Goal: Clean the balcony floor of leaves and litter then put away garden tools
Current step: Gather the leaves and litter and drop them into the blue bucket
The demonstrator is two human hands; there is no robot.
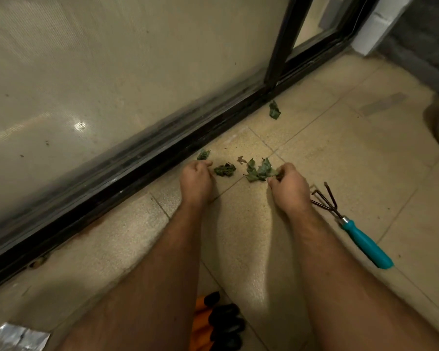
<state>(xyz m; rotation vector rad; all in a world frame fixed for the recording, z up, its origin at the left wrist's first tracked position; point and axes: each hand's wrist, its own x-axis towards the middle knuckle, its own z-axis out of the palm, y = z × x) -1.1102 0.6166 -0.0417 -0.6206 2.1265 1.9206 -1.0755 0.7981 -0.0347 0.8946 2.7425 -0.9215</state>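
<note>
Two hands are reaching forward and down to the floor (pixel 314 153), both forearms bare and extended, knuckles up.

Left hand (pixel 197 177) is sitting near the door track (pixel 162 158), fingers curled under into a fist. Cannot tell whether it is holding anything; a leaf scrap (pixel 203 155) is lying just beyond its knuckles, touching or nearly so.

Right hand (pixel 288 182) is pinching the edge of a leaf clump (pixel 259 171), fingers and thumb curled round it. The clump is resting on the tile just left of the hand.

Another crumpled leaf (pixel 224 170) is lying between the two hands, apart from both. One more leaf (pixel 274 110) is sitting further up, beside the track, well apart from the hands.

Hand rake (pixel 352 224) with a teal handle is lying flat on the floor just right of the right wrist, tines pointing toward the hand.

Gloves (pixel 221 323), orange and black, are lying between the forearms at the bottom edge. Foil scrap (pixel 20 338) is lying at the bottom left corner.

No containers are showing in view.
</note>
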